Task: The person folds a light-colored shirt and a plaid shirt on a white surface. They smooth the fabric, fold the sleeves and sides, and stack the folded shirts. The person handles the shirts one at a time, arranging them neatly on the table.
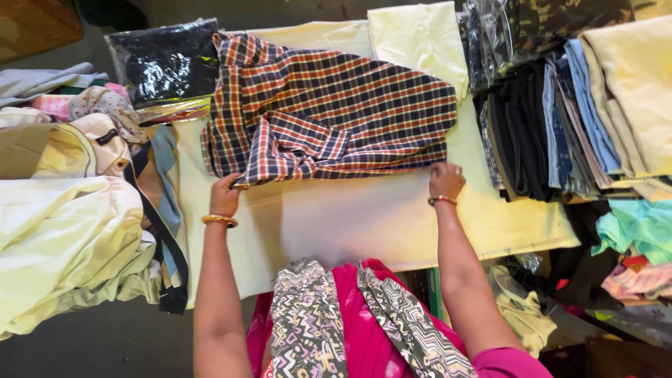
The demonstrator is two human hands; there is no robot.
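Pale yellow cloth (350,217) covers the table, bare nearest the person. Left hand (225,194) pinches the near-left corner of a plaid shirt (329,112), fingers closed on the fabric. Right hand (446,180) presses the shirt's near-right edge, fingers curled onto it. Left lies a heap of pale garments (63,238); right, folded stacks (560,119). Farther back sits a dark plastic packet (164,59).

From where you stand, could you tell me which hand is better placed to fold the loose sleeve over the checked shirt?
Probably the left hand: it grips the checked shirt beside the bunched sleeve.
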